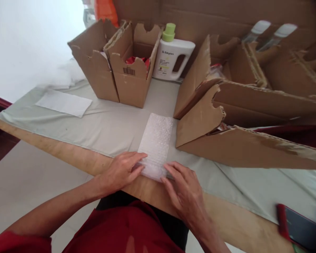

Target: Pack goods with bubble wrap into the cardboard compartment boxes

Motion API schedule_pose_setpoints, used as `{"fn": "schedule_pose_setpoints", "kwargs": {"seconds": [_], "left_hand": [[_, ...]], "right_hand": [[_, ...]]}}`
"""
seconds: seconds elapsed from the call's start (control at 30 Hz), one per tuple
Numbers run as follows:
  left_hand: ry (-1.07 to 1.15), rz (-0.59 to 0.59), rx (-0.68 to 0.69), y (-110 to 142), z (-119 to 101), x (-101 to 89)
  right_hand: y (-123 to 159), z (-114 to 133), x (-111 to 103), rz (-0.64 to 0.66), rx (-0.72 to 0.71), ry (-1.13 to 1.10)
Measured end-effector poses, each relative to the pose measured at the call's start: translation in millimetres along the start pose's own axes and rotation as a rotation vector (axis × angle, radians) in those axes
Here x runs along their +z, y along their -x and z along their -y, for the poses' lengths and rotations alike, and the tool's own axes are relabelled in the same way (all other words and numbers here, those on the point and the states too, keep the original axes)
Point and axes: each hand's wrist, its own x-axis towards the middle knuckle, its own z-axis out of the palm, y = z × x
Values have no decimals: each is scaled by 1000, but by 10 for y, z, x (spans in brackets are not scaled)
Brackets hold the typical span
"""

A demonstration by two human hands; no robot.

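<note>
as the left hand (126, 168) is pinching 1 side of the bubble wrap (157, 135) at its folded near end, the right hand (183, 184) is gripping the other; the rest is lying beyond them, 2 cardboard boxes (130, 89) are standing past the left hand, a phone (304, 225) is resting rightward.

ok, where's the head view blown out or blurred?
Head view, upper left: washed out to white; head view, lower right: phone smeared, edges soft; head view, centre: bubble wrap fairly clear, with bright specks.
</note>
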Motion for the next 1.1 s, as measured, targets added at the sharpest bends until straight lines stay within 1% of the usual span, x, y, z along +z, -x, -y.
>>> {"fn": "schedule_pose_setpoints", "kwargs": {"seconds": [0.1, 0.17, 0.2, 0.27, 0.33, 0.37, 0.43, 0.5, 0.53, 0.6, 0.67, 0.73, 0.77, 0.83, 0.9, 0.93, 1.0, 1.03, 1.1], "left_hand": [[-94, -57, 6, -53, 28, 42], [-123, -96, 52, -22, 37, 43], [-106, -88, 77, 13, 36, 31], [-23, -25, 103, 99, 28, -7], [62, 45, 85, 167, 19, -43], [84, 60, 65, 181, 17, -52], [73, 51, 40, 160, 22, -43], [1, 13, 37, 95, 36, -6], [-45, -7, 37, 59, 44, 16], [-123, -45, 35, 13, 58, 55], [-156, -87, 44, 21, 61, 67], [-135, -100, 89, 77, 53, 47], [-108, -80, 114, 112, 45, 28], [-31, -10, 138, 168, 31, -13], [28, 47, 119, 179, 28, -36], [29, 51, 102, 163, 33, -35], [-22, 29, 66, 98, 55, -9], [-57, 6, 53, 58, 68, 12], [-108, -59, 47, -12, 84, 52]], "right_hand": [[-6, -3, 57, 100, -101, 57], [-45, 0, 90, 134, -132, 42], [-65, 3, 95, 130, -129, 18], [-88, 12, 75, 145, -79, -65], [-81, 29, 24, 205, -15, -150], [-69, 37, -3, 215, 7, -161], [-41, 48, -43, 164, 21, -96], [-28, 43, -48, 78, -10, 19], [-31, 35, -36, 67, -36, 62], [-56, 11, 8, 106, -92, 94], [-92, -14, 55, 137, -127, 86], [-119, -27, 73, 123, -128, 37], [-122, -27, 66, 118, -117, -9], [-106, -16, 25, 162, -71, -118], [-69, 2, -24, 202, -22, -161], [-49, 9, -39, 193, -6, -135], [-19, 18, -42, 128, -6, -23], [-13, 21, -29, 100, -23, 34], [-22, 27, 12, 104, -68, 103]]}}
